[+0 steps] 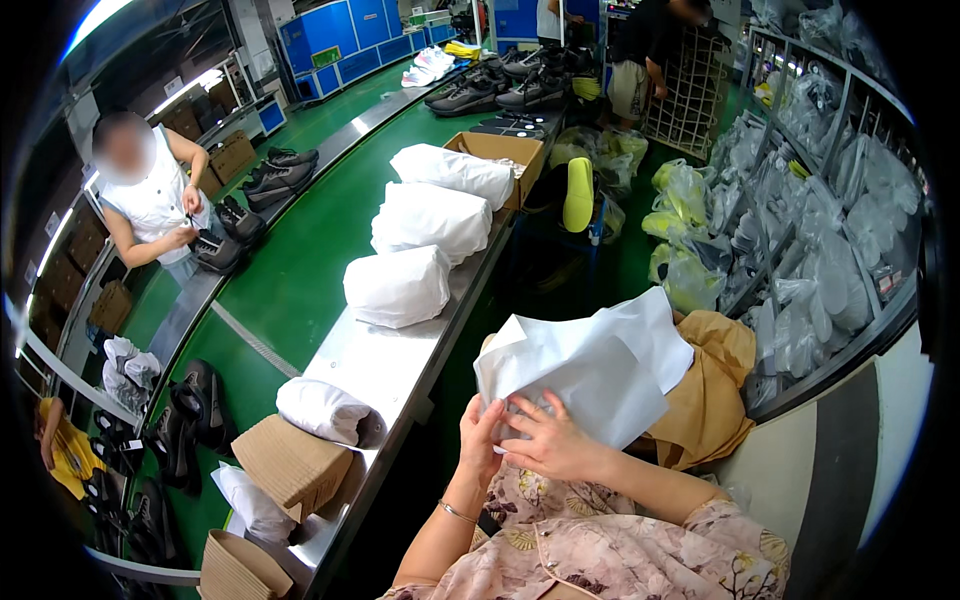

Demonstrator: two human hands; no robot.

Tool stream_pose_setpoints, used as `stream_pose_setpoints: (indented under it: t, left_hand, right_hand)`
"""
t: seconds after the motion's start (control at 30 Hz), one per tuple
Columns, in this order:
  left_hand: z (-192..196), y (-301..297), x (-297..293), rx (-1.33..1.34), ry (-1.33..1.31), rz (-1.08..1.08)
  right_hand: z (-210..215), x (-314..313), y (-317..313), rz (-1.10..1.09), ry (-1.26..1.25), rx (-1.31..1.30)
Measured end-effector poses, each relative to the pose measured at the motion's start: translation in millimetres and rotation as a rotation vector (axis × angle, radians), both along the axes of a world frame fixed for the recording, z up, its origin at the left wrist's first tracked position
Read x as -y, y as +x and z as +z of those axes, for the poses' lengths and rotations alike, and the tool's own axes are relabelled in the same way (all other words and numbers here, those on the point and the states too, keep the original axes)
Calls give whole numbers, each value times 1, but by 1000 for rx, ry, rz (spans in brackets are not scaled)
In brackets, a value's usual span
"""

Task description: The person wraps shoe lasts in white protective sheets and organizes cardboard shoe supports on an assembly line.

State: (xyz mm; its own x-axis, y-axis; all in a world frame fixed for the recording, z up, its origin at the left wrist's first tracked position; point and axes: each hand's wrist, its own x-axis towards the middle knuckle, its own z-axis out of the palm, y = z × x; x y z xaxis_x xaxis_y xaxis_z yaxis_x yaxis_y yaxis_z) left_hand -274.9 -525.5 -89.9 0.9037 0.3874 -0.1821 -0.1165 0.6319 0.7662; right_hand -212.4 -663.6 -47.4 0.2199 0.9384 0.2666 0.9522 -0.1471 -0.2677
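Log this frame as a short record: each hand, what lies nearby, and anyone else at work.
Left hand: at the white sheet's near edge, grip unclear
Right hand: spread against the same sheet
Beyond the sheet, right: crumpled brown paper
Left of the hands: white-wrapped bundles on a metal ledge
Across the green belt: co-worker handling a dark shoe

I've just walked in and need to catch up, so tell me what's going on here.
The person is handling a white sheet in front of their body. The fingers of the left hand and right hand are at its near edge, the right ones spread over it. Several white-wrapped bundles lie to the left, along the near side of a green conveyor. Across it, a co-worker has both hands at a dark shoe.
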Motion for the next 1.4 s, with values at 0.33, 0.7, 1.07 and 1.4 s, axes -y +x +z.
stream_pose_setpoints:
  t: [0.33, 0.7, 1.07, 1.4]
  left_hand:
    - [-5, -7, -16, -34, -41, 256]
    - [3, -3, -2, -42, -104, 201]
    - [-40, 12, -2, -61, -278, 350]
    - [-37, 21, 2, 44, -298, 431]
  right_hand:
    - [8, 6, -15, -58, 185, -205]
    - [17, -39, 66, -343, 184, -138]
    - [-29, 5, 41, -283, 105, -350]
    - [8, -5, -13, -396, -97, -372]
